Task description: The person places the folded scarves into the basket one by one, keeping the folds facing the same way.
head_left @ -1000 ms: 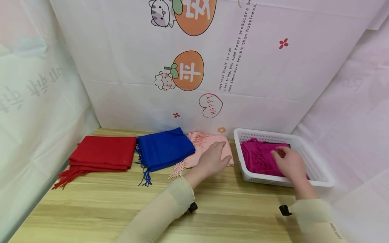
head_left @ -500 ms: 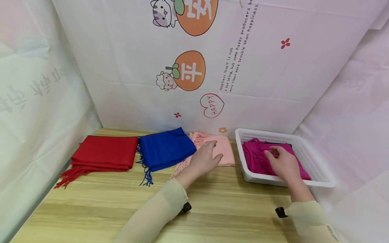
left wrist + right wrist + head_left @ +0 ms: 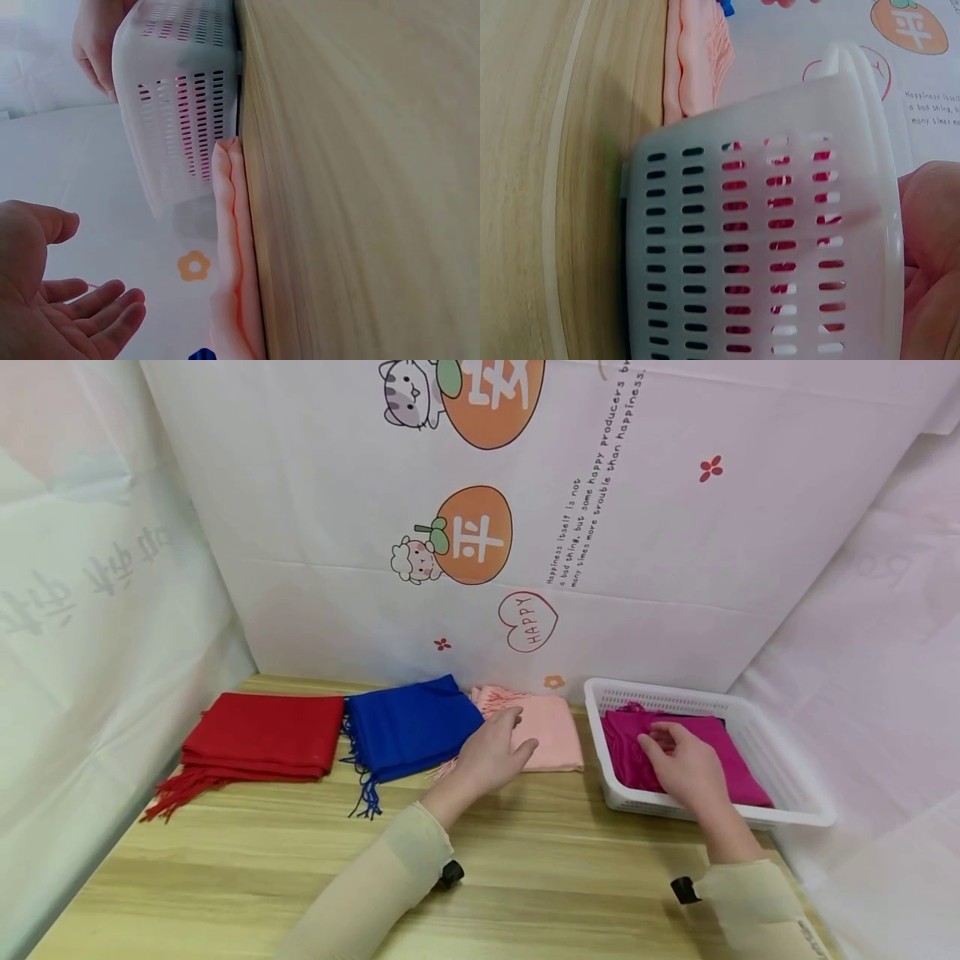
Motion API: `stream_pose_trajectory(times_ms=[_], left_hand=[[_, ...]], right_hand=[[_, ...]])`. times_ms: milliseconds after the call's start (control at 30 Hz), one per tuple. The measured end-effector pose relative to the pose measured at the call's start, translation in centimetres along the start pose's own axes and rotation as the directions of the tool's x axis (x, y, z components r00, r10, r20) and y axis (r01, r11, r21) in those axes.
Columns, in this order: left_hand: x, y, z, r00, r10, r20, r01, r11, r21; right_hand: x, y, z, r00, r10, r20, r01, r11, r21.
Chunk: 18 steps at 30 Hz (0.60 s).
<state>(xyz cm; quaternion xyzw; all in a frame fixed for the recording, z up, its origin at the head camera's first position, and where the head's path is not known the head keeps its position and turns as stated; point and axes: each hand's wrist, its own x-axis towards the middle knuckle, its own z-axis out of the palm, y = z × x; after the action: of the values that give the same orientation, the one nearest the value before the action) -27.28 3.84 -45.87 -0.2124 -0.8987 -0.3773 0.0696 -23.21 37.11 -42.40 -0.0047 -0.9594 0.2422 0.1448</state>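
My left hand (image 3: 487,756) hovers in front of the folded pink scarf (image 3: 551,735), its fingers relaxed and thumb spread, holding nothing. It covers part of that scarf's fringe. In the left wrist view the same hand (image 3: 67,307) is apart from the scarf. Above the white plastic basket (image 3: 622,799) is my right hand (image 3: 684,768), fingers loosely bent over the folded magenta scarf (image 3: 727,756); nothing shows in its grip. Whether it touches the scarf is unclear. Beneath the magenta scarf, a dark edge peeks out. In the right wrist view, the basket wall hides most of the hand.
A folded blue scarf (image 3: 412,727) lies left of the pink one. Farther left is a folded red scarf (image 3: 262,735) with its fringe toward the front left. A printed white backdrop (image 3: 337,527) stands behind the wooden table (image 3: 555,877), with white sheets at both sides.
Both hands have drifted left, the left one away from the pink scarf's middle, the right one across the magenta scarf. The view has shifted slightly. The scarves and basket stay in place.
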Motion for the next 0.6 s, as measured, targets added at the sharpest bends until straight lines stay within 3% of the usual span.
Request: stream_pose_trajectory(times_ms=[600], left_hand=[[-1.2, -2.0, -2.2, 0.999, -0.028, -0.029, 0.028, 0.999, -0.025]], right_hand=[[-0.3, -1.8, 0.9, 0.999, 0.01, 0.036, -0.011, 0.999, 0.032]])
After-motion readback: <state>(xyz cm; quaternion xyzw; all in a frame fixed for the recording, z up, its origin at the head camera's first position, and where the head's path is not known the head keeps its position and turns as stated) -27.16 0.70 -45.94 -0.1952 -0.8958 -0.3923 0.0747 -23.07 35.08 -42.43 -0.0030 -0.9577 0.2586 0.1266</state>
